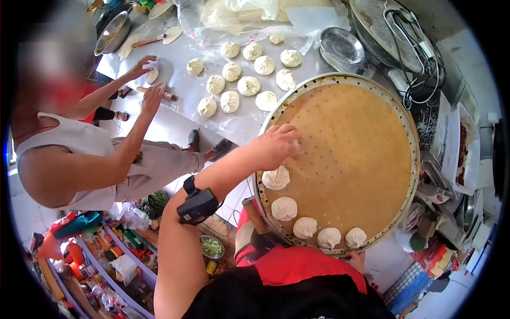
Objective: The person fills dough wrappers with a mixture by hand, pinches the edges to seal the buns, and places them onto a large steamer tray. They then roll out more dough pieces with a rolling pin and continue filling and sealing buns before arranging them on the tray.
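Note:
My left hand (276,144) reaches over the left side of a large round steamer tray (340,81), its fingers curled down around a pale dough bun that is mostly hidden beneath them. Just nearer to me on the tray's lining sits a pleated bun (276,178), one of several set in a curve along the near left rim. The last bun of the curve (356,237) lies by the near edge. Down at that edge, my right hand (357,260) is partly hidden and grips the rim.
Several pleated buns (248,85) stand on the floured metal table (180,114). Across it, a co-worker's hands (153,98) work with a rolling pin (169,96) near a dough round (152,76). A metal plate (342,45) and cables (419,50) lie beyond the tray. Shelves are at lower left.

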The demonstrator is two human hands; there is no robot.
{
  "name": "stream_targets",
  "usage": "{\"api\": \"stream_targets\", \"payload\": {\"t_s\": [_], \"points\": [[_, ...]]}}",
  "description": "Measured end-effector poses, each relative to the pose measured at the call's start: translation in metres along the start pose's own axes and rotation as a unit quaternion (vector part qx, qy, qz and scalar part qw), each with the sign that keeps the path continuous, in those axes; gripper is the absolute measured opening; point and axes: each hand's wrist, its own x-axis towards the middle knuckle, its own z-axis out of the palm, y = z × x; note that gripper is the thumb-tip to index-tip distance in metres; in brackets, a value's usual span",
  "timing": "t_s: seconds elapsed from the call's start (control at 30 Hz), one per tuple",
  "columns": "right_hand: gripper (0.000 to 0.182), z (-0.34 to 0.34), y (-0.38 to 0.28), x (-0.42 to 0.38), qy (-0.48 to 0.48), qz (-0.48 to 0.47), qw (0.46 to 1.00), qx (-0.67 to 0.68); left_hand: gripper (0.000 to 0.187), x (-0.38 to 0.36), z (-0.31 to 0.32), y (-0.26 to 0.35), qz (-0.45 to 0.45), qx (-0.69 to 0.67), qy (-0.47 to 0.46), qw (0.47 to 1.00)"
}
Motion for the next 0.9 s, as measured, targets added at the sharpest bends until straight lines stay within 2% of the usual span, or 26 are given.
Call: {"api": "stream_targets", "payload": {"t_s": [0.07, 0.13, 0.17, 0.2, 0.23, 0.3, 0.4, 0.43, 0.5, 0.53, 0.57, 0.67, 0.73, 0.77, 0.8, 0.87, 0.9], "points": [[0.053, -0.01, 0.012, 0.002, 0.0, 0.006, 1.0, 0.0, 0.042, 0.004, -0.007, -0.013, 0.02, -0.095, 0.054, 0.994], [0.055, -0.018, 0.027, 0.005, -0.016, -0.033, 0.999, -0.04, 0.048, 0.015, -0.029, -0.047, -0.152, -0.281, 0.191, 0.928], [0.056, -0.022, 0.032, 0.004, -0.026, -0.066, 0.995, -0.071, 0.049, 0.018, -0.027, -0.078, -0.185, -0.192, 0.219, 0.939], [0.054, -0.018, 0.026, 0.004, -0.015, -0.061, 0.996, -0.059, 0.05, 0.018, -0.017, -0.105, -0.215, -0.101, 0.247, 0.939], [0.052, -0.012, 0.018, 0.002, -0.004, -0.057, 0.997, -0.047, 0.05, 0.02, -0.004, -0.115, -0.228, -0.064, 0.191, 0.953], [0.043, 0.024, -0.026, -0.01, 0.065, 0.037, 0.995, 0.062, 0.049, 0.026, 0.013, -0.125, -0.251, 0.008, 0.072, 0.965], [0.038, 0.004, -0.005, -0.005, 0.062, 0.061, 0.996, 0.029, 0.049, 0.032, 0.025, -0.137, -0.26, 0.033, 0.037, 0.964], [0.036, 0.036, -0.038, -0.016, 0.08, 0.043, 0.992, 0.083, 0.047, 0.032, 0.023, -0.132, -0.271, 0.042, 0.061, 0.96], [0.038, 0.024, -0.023, -0.01, 0.067, 0.043, 0.994, 0.079, 0.043, 0.027, 0.031, -0.147, -0.283, -0.016, 0.111, 0.953], [0.04, 0.016, -0.013, -0.006, 0.062, 0.043, 0.994, 0.077, 0.042, 0.031, 0.018, -0.134, -0.288, -0.045, 0.135, 0.947], [0.041, 0.007, -0.001, -0.003, 0.069, 0.048, 0.993, 0.078, 0.037, 0.033, 0.005, -0.121, -0.395, -0.158, 0.167, 0.889], [0.045, 0.001, 0.012, 0.001, 0.079, 0.066, 0.989, 0.103, 0.041, 0.036, -0.04, -0.073, -0.251, -0.261, 0.324, 0.874], [0.047, 0.021, -0.015, -0.007, 0.073, 0.086, 0.982, 0.149, 0.043, 0.044, -0.054, -0.036, -0.093, -0.189, 0.296, 0.932], [0.046, 0.021, -0.018, -0.008, 0.055, 0.092, 0.985, 0.133, 0.043, 0.049, -0.051, -0.02, -0.072, -0.157, 0.215, 0.961], [0.047, 0.022, -0.019, -0.007, 0.054, 0.087, 0.984, 0.144, 0.044, 0.053, -0.035, -0.015, -0.04, -0.042, 0.172, 0.983], [0.047, 0.025, -0.017, -0.01, 0.053, 0.081, 0.981, 0.167, 0.049, 0.059, -0.006, -0.024, 0.004, 0.02, 0.058, 0.998], [0.047, 0.026, -0.017, -0.012, 0.061, 0.08, 0.98, 0.173, 0.051, 0.059, -0.003, -0.024, -0.027, -0.032, 0.081, 0.996]]}}
